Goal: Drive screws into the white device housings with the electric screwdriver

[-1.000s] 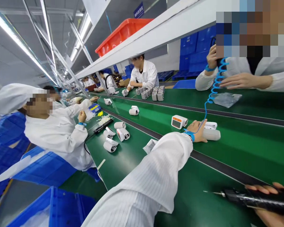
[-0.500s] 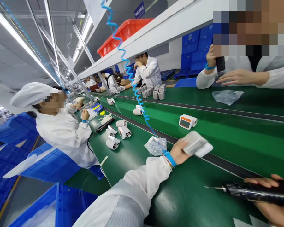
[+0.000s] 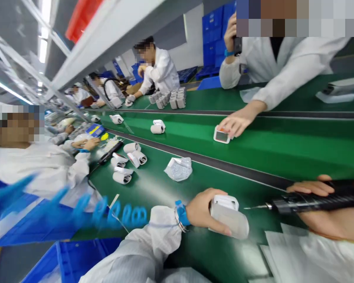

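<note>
My left hand (image 3: pixel 205 210) is wrapped round a white device with a rolled grey cuff (image 3: pixel 231 220), held low over the green table. Its white housing faces up, away from me. At the right, my right hand (image 3: pixel 327 204) grips a black electric screwdriver (image 3: pixel 312 200), whose thin bit points left toward the device. A clear bag of small metal parts (image 3: pixel 179 169) lies beyond my left hand. Flat translucent bags (image 3: pixel 283 251) lie below the screwdriver.
Across the green belt (image 3: pixel 297 145), a co-worker's hand (image 3: pixel 240 118) touches another white device (image 3: pixel 222 135). Several rolled devices (image 3: pixel 124 177) lie on the left of the table. A blurred blue coiled hose (image 3: pixel 106 212) crosses the lower left above a blue bin (image 3: pixel 76 255).
My left hand has brought the device down and nearer to me, turning it. The screwdriver sits higher in view. The co-worker's hand has reached onto the belt device, and the view has shifted.
</note>
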Demonstrator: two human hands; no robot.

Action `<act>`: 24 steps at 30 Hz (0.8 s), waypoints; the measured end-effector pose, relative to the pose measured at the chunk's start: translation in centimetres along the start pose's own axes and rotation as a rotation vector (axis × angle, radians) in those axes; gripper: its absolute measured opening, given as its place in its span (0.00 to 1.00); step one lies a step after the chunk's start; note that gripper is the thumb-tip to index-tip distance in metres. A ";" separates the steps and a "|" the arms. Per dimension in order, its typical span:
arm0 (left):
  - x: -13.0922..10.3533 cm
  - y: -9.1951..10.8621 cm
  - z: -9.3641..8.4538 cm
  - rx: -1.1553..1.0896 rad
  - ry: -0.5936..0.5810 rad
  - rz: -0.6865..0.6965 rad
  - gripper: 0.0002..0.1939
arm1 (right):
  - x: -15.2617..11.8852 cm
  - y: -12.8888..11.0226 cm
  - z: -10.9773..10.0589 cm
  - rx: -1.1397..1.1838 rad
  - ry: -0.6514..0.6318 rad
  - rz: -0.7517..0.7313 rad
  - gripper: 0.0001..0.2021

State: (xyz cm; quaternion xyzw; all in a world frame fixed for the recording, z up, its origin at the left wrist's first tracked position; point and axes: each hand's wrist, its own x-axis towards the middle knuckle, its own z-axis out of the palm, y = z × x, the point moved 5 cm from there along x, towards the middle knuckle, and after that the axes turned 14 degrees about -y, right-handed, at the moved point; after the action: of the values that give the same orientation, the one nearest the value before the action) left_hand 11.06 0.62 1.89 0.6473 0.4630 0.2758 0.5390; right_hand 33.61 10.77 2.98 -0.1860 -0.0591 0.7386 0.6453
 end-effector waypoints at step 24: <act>-1.9 3.9 3.6 0.873 -0.087 0.215 0.33 | -6.2 1.2 6.9 -0.395 -0.677 -0.091 0.10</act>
State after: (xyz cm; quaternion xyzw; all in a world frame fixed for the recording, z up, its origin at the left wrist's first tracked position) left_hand 14.51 -2.66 4.90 0.8695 0.4431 0.0815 0.2027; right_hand 30.66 5.58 10.19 -0.0500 -0.4176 0.7033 0.5731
